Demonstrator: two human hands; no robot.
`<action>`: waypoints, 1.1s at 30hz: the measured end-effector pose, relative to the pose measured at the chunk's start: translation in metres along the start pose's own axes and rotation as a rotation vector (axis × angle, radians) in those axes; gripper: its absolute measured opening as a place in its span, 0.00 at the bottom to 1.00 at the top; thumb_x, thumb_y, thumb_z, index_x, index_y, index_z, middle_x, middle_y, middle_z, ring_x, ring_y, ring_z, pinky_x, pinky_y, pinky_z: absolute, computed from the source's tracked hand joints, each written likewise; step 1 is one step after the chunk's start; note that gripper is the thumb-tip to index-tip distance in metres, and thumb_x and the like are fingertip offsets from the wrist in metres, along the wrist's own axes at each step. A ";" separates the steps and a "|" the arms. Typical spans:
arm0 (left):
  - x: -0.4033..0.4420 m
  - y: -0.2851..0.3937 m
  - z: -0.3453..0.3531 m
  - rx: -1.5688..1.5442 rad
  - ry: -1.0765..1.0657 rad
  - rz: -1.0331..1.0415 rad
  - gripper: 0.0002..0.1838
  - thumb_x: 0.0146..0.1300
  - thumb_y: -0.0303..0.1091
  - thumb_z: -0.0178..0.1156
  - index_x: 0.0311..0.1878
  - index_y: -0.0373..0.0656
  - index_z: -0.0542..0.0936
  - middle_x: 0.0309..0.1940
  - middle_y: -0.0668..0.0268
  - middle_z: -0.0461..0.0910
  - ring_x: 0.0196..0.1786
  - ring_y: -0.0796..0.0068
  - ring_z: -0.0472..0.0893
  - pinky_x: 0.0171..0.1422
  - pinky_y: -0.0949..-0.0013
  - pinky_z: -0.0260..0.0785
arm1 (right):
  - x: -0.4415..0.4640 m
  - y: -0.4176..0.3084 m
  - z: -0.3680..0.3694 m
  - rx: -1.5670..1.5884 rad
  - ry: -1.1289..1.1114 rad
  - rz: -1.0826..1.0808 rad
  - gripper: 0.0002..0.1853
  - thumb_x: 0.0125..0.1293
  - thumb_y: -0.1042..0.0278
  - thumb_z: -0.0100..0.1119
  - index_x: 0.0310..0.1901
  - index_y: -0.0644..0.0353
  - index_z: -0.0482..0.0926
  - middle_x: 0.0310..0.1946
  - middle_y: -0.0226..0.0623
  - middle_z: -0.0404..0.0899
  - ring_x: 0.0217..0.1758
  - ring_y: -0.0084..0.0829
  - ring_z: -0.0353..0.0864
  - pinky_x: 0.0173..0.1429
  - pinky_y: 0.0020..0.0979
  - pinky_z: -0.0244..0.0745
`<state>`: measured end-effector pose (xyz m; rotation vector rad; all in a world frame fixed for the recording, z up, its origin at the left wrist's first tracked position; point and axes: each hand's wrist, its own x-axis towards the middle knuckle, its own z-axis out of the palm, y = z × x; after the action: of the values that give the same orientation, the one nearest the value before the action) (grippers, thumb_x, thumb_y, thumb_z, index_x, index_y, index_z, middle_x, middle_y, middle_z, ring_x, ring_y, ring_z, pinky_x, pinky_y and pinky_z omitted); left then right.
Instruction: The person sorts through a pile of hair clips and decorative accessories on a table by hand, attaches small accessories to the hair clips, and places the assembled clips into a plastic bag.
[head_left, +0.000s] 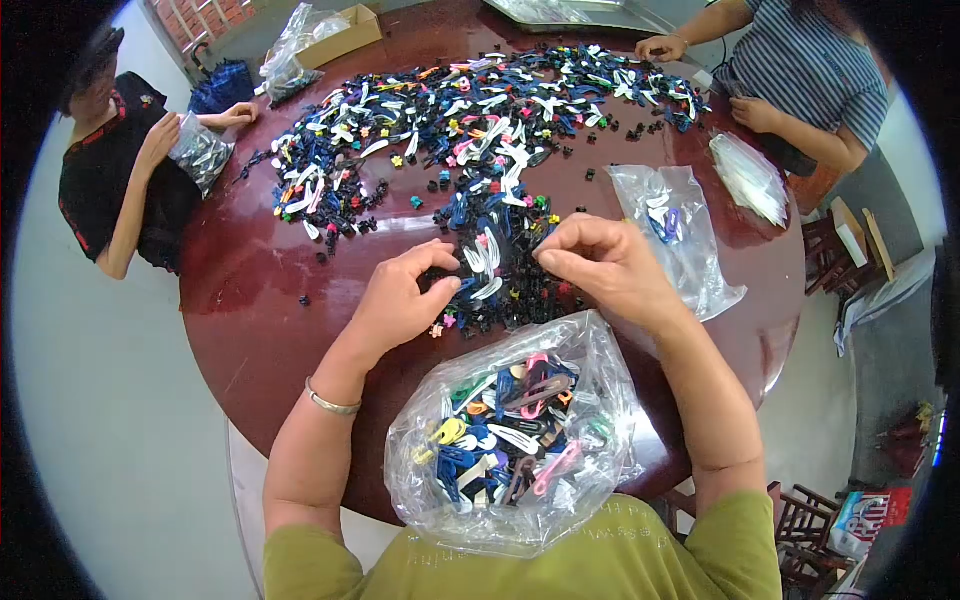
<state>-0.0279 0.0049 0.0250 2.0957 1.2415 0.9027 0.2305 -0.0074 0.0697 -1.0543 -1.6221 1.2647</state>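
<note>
Both my hands reach into the near part of a big pile of hair clips (400, 130) on a dark red round table (240, 330). My left hand (410, 295) is curled at the pile's left side, thumb and fingers near black and white clips. On the right, my right hand (600, 260) has thumb and forefinger pinched together over small black clips; anything between them is too small to make out. White snap clips (483, 262) lie between the hands. Against my body is an open clear plastic bag (520, 430) holding many coloured clips.
A clear bag (680, 230) with a few clips lies right of my right hand, with flat empty bags (748, 180) beyond. One person (120, 170) at the left holds a bag of clips (203, 150). Another person (800, 90) sits at the right. A cardboard box (345, 35) stands behind.
</note>
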 end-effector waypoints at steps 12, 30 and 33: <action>-0.003 0.019 -0.020 0.155 -0.322 0.000 0.25 0.47 0.31 0.69 0.52 0.40 0.76 0.65 0.45 0.65 0.71 0.51 0.60 0.73 0.58 0.53 | 0.019 0.040 0.020 -0.243 -0.201 -0.255 0.09 0.52 0.73 0.71 0.37 0.59 0.85 0.29 0.31 0.79 0.32 0.23 0.76 0.36 0.25 0.71; -0.007 0.009 0.016 0.141 -0.153 0.086 0.21 0.54 0.32 0.65 0.50 0.38 0.73 0.65 0.41 0.62 0.71 0.43 0.57 0.75 0.52 0.48 | 0.009 0.037 0.038 -0.677 -0.066 -0.540 0.10 0.49 0.69 0.70 0.35 0.56 0.84 0.30 0.34 0.78 0.29 0.33 0.80 0.33 0.32 0.76; -0.007 0.008 0.016 0.143 -0.150 0.090 0.21 0.53 0.33 0.65 0.50 0.38 0.73 0.66 0.41 0.62 0.72 0.44 0.57 0.75 0.53 0.47 | 0.010 0.039 0.038 -0.559 -0.037 -0.480 0.07 0.50 0.71 0.70 0.33 0.57 0.85 0.30 0.34 0.77 0.30 0.30 0.79 0.31 0.28 0.74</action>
<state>-0.0137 -0.0069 0.0185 2.3015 1.1728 0.6971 0.1972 -0.0035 0.0257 -0.8726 -2.1596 0.5257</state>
